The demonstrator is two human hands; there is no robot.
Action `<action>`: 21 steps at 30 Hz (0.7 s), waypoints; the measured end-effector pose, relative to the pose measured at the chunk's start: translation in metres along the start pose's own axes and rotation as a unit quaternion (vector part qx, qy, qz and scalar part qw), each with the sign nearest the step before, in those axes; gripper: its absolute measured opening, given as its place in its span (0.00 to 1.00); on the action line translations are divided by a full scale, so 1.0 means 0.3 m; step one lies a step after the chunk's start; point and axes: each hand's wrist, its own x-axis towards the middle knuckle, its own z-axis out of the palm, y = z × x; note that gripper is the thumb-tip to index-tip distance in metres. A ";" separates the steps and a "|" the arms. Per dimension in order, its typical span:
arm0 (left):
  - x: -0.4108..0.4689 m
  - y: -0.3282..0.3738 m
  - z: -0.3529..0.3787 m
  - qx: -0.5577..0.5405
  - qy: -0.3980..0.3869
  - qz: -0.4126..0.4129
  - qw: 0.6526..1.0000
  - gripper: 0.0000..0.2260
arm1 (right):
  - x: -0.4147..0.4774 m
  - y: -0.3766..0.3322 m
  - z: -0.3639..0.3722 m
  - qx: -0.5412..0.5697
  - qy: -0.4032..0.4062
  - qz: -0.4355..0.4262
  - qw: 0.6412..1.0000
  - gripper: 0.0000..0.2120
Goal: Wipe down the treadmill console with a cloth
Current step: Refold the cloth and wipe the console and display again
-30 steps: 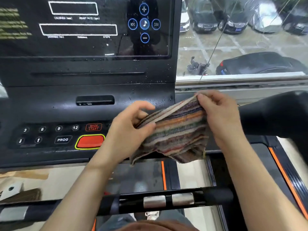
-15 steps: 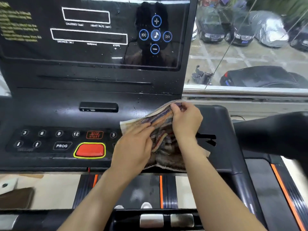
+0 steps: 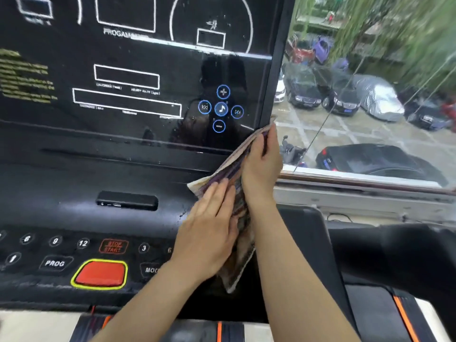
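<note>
Bare forearms lead to bare left hand (image 3: pixel 209 233) and right hand (image 3: pixel 261 166).

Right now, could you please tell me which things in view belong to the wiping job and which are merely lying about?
Part of the job:
striped cloth
treadmill console
left hand, flat on the cloth
right hand, holding its upper edge

Just lying about:
parked cars outdoors
scooter outdoors
treadmill deck

The black treadmill console (image 3: pixel 74 183) carries a striped cloth (image 3: pixel 233 169) spread up its face at three o'clock; its red button (image 3: pixel 100 272) sits at seven o'clock.
</note>
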 end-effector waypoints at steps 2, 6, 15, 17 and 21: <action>0.030 0.005 -0.013 -0.002 0.011 0.010 1.000 0.25 | 0.023 -0.017 0.031 -0.030 0.005 -0.044 0.999 0.24; -0.005 -0.016 -0.019 0.040 -0.033 0.034 0.998 0.23 | -0.079 0.084 0.003 -0.077 -0.053 -0.088 0.992 0.26; -0.083 -0.088 -0.029 0.078 -0.037 0.041 0.995 0.20 | -0.224 0.166 -0.097 -0.161 -0.143 -0.171 0.961 0.32; -0.083 -0.125 -0.045 0.089 -0.039 0.033 0.995 0.20 | -0.237 0.171 -0.098 -0.217 -0.166 -0.287 0.918 0.25; -0.095 -0.183 -0.067 0.083 -0.041 0.015 0.996 0.20 | -0.209 0.160 -0.050 -0.242 -0.155 -0.381 0.879 0.13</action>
